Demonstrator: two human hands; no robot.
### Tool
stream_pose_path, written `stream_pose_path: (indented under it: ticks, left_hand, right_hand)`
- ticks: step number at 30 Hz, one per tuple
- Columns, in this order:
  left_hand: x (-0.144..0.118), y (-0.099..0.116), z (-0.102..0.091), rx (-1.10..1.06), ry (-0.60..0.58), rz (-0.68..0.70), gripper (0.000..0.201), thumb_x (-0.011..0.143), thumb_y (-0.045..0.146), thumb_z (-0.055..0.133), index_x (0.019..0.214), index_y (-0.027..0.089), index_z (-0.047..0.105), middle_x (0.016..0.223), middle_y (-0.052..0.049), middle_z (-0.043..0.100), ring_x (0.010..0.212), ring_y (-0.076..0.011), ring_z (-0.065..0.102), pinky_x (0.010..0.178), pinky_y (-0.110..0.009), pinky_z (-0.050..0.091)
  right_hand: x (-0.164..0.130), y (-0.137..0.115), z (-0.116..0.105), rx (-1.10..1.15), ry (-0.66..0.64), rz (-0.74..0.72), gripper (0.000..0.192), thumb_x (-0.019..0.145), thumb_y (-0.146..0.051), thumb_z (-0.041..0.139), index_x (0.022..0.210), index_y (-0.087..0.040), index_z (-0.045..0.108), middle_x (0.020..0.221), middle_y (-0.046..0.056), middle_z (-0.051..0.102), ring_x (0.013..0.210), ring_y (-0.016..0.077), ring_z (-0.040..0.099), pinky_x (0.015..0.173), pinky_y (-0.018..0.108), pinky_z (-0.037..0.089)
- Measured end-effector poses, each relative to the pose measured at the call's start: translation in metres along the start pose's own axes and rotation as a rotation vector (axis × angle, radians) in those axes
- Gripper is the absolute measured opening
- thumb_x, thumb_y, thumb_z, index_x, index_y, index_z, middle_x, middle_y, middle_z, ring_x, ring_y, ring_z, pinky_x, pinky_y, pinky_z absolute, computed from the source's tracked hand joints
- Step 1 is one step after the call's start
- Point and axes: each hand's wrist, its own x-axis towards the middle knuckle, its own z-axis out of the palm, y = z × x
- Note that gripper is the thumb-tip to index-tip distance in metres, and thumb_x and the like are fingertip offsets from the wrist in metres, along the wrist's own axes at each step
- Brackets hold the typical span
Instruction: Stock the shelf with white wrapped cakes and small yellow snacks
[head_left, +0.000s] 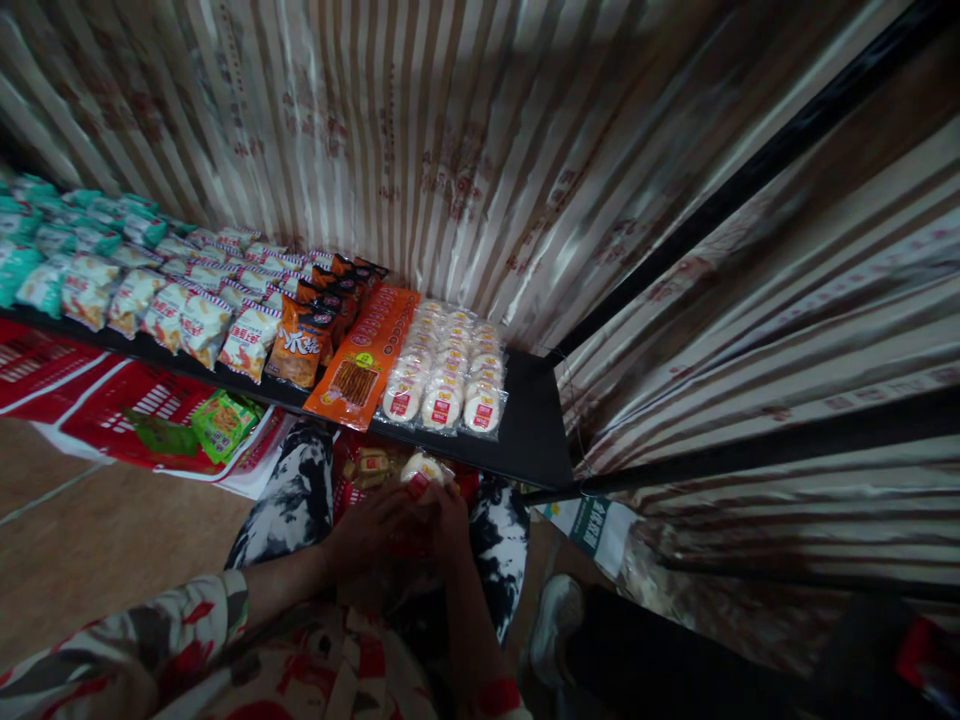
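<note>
Head view: both hands meet between the knees, just below the front edge of a black shelf (534, 412). A round white pack (421, 468) with a red label is at the fingertips. The right hand (444, 512) has its grip closed on the pack's near side. The left hand (381, 518) lies just beside it, fingers reaching toward the pack; whether its grip grasps anything I cannot tell, as the light is dim. Beneath the hands is something red, mostly covered, with a yellowish packet (370, 464) left of the white pack.

On the shelf, three columns of cracker packs (442, 400) lie overlapping near the right end, leaving bare black surface beside them. Touching their left side is a flat orange bag (364, 360); farther left come brown-orange bags (296, 348), then rows of white bags (202, 325), then teal bags (34, 240). Under the shelf at left, a green packet (223, 425) lies in a red basket (94, 385). A striped curtain (420, 120) hangs behind. At lower right, a pale shoe (556, 612) stands near a teal-and-white packet (592, 530).
</note>
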Motion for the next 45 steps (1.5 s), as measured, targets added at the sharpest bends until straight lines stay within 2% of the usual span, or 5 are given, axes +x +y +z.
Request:
stream_pose_path:
  ticks: [8,18,31,37,45]
  left_hand:
    - [0.005,0.003,0.002,0.048,0.045,0.053,0.039,0.087,0.015,0.043,0.124,0.012,0.052,0.135,-0.014,0.049,0.137,-0.0263,0.028,0.105,-0.045,0.041]
    - [0.036,0.007,0.002,-0.001,0.077,0.088,0.043,0.09,0.016,0.039,0.132,0.009,0.041,0.136,-0.015,0.045,0.138,-0.0248,0.025,0.109,-0.041,0.036]
    - [0.098,0.021,0.009,-0.023,0.035,0.098,0.042,0.087,0.016,0.042,0.128,0.006,0.045,0.139,-0.02,0.042,0.141,-0.0282,0.02,0.109,-0.045,0.038]
    - [0.119,0.019,0.025,0.001,0.131,0.118,0.037,0.091,0.017,0.036,0.124,0.004,0.048,0.138,-0.021,0.043,0.142,-0.0282,0.016,0.108,-0.044,0.039]
    - [0.134,0.011,0.042,-0.028,0.101,0.087,0.038,0.09,0.02,0.038,0.122,0.002,0.049,0.139,-0.023,0.04,0.142,-0.0286,0.014,0.11,-0.045,0.036]
  right_hand:
    - [-0.008,-0.032,-0.006,-0.031,-0.078,-0.039,0.027,0.069,-0.035,0.067,0.093,-0.023,0.066,0.092,0.001,0.069,0.082,0.0193,0.063,0.073,0.029,0.051]
    - [0.001,-0.061,-0.023,-0.042,-0.167,-0.069,0.049,0.065,-0.038,0.076,0.108,-0.021,0.062,0.1,0.006,0.071,0.086,0.0228,0.066,0.079,0.034,0.052]
    - [0.036,-0.103,-0.049,-0.156,0.076,-0.226,0.051,0.054,-0.036,0.078,0.101,-0.019,0.064,0.09,0.004,0.072,0.08,0.0187,0.065,0.075,0.032,0.052]
    - [0.056,-0.11,-0.059,-0.17,0.161,-0.271,0.049,0.052,-0.035,0.077,0.096,-0.017,0.064,0.085,0.004,0.071,0.076,0.0176,0.064,0.071,0.031,0.051]
    - [0.077,-0.11,-0.063,-0.269,0.189,-0.272,0.043,0.054,-0.037,0.072,0.092,-0.018,0.066,0.08,0.002,0.069,0.073,0.017,0.062,0.068,0.03,0.049]
